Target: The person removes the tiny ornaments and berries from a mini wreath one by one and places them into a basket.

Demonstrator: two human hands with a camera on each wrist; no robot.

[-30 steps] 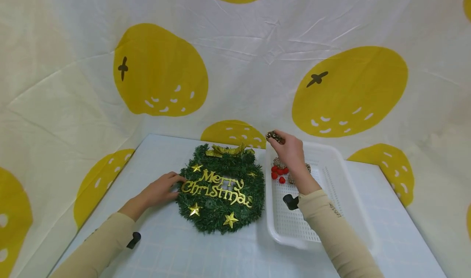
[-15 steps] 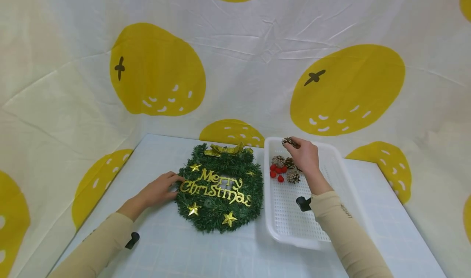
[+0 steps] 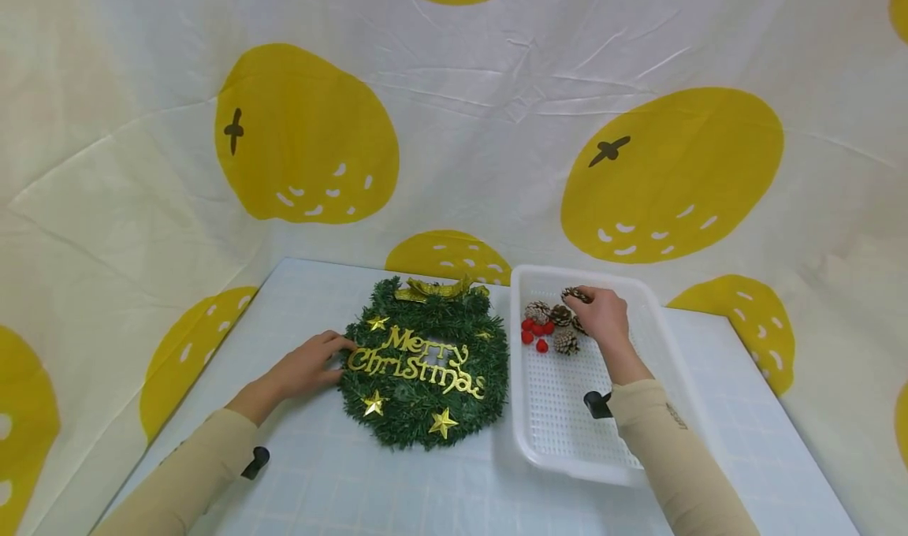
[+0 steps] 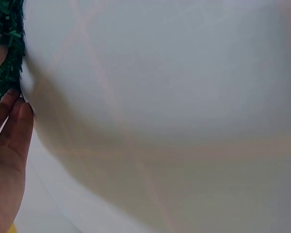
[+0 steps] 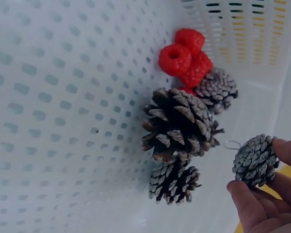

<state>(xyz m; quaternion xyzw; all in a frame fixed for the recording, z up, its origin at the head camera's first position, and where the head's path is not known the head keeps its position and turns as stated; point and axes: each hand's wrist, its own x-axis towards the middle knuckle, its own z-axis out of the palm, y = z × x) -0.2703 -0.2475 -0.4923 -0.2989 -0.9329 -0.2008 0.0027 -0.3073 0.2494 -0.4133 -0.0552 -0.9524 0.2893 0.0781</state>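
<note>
My right hand [image 3: 603,315] pinches a pinecone [image 5: 256,161] between thumb and fingers, over the back part of the white plastic basket [image 3: 525,433]. A small wire loop sticks out of this pinecone in the right wrist view. Below it in the basket are several more pinecones [image 5: 177,124] and red berries [image 5: 175,59]. A green Christmas wreath [image 3: 397,429] with gold "Merry Christmas" lettering [image 3: 418,365], gold stars and a gold bow lies on the table. At its left edge rests my left hand [image 3: 308,365], fingers relaxed and touching the greenery [image 4: 10,73].
The basket stands close to the wreath's right side on a pale checked tablecloth [image 3: 340,489]. Behind the table hangs a white cloth [image 3: 482,181] printed with large yellow fruit, which also covers both sides.
My right hand has moved rightward and down with the pinecone, from the basket's back left corner to over its interior. My left hand and the wreath have stayed in place.
</note>
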